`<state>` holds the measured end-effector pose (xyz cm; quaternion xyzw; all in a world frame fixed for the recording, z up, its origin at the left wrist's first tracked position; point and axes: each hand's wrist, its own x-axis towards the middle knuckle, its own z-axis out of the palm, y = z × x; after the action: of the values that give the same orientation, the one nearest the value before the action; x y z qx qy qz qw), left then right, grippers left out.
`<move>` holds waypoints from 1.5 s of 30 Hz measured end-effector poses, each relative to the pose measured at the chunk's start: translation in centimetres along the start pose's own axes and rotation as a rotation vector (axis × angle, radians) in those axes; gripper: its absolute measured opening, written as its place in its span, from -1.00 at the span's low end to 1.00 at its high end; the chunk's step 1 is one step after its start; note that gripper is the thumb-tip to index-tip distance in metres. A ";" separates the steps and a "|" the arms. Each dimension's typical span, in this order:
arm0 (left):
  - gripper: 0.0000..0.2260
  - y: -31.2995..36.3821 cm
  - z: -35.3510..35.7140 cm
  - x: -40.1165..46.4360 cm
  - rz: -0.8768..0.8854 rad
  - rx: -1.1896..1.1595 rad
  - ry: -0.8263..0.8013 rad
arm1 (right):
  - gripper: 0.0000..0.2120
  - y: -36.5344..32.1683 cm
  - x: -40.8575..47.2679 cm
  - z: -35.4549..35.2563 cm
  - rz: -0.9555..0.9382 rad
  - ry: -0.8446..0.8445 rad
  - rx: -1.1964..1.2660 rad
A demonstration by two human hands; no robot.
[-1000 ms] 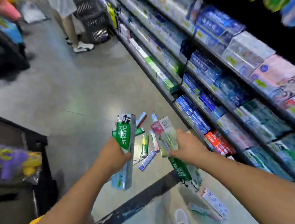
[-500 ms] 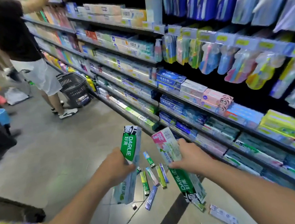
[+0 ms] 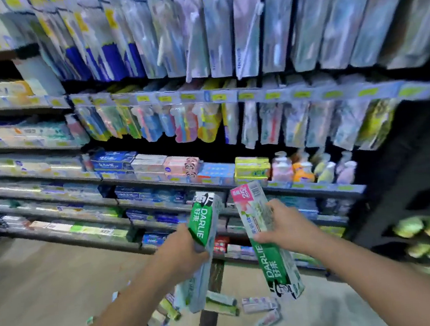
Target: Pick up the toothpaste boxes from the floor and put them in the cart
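The two held boxes (image 3: 206,233) (image 3: 268,240) looked like glossy printed card, above a smooth, matt grey floor (image 3: 48,289), below hanging packs (image 3: 193,31) in shiny clear plastic.

The view has swung right and upward from the aisle floor to face the shelves (image 3: 157,180) head-on, with hanging toothbrush packs (image 3: 220,28) now filling the top. The cart, the shopper and the black basket have gone from sight. The left hand (image 3: 181,252) and right hand (image 3: 285,224) have risen, their Darlie toothpaste boxes (image 3: 204,223) now in front of the shelves. The scattered boxes (image 3: 257,305) lie lower, beneath the hands.
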<state>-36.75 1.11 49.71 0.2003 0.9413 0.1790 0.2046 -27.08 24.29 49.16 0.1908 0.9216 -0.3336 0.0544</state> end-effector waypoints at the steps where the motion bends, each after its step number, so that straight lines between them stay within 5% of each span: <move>1: -0.72 2.7 0.8 1.0 0.038 0.016 -0.019 | -0.42 2.4 -0.7 -1.8 0.031 0.034 0.013; 12: -0.58 36.9 15.8 4.9 0.500 0.101 -0.256 | -0.36 29.4 -13.3 -20.2 0.427 0.368 0.116; 19: -0.58 55.5 25.1 2.7 0.674 0.208 -0.317 | -0.53 43.0 -23.4 -27.9 0.646 0.543 0.292; 28: -0.65 72.7 36.4 1.7 0.832 0.133 -0.567 | -0.44 56.7 -29.1 -33.3 0.910 0.671 0.397; 35: -0.55 85.4 42.5 5.7 0.847 0.172 -0.627 | -0.48 65.8 -28.6 -40.7 1.033 0.730 0.431; 45: -0.65 100.7 49.4 8.7 0.879 0.141 -0.703 | -0.41 77.6 -27.7 -49.9 1.086 0.775 0.414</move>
<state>9.15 103.80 47.10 0.6341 0.6542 0.1067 0.3983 29.88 101.93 47.88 0.7362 0.5662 -0.3360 -0.1565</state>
